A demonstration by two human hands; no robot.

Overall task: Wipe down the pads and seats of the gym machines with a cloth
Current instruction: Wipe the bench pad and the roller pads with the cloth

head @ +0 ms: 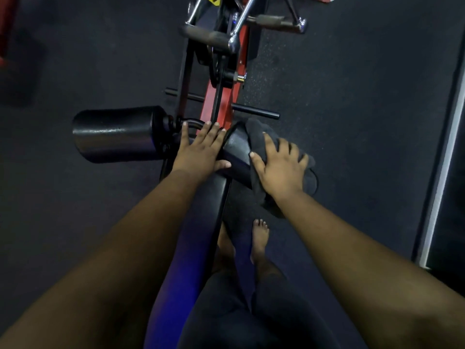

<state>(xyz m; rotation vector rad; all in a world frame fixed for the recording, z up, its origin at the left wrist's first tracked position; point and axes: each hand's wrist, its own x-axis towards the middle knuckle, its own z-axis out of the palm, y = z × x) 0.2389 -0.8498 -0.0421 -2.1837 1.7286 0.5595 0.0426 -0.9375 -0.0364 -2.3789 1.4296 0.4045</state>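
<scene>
A dark grey cloth [255, 132] is draped over the right black roller pad [235, 152] of a red-framed gym machine. My right hand [279, 165] presses flat on the cloth and grips it against that pad. My left hand [201, 147] rests flat, fingers spread, on the black bar between the two rollers, holding nothing. The left roller pad [115, 134] lies bare to the left. A long black seat pad [191, 235] runs from the rollers down toward me.
The machine's red beam [219, 102] and chrome handles with black grips [208, 37] stretch away at the top. Black foot pegs [256, 110] stick out sideways. My bare feet [259, 238] stand on dark rubber flooring right of the seat. A white-edged panel [442, 157] borders the right.
</scene>
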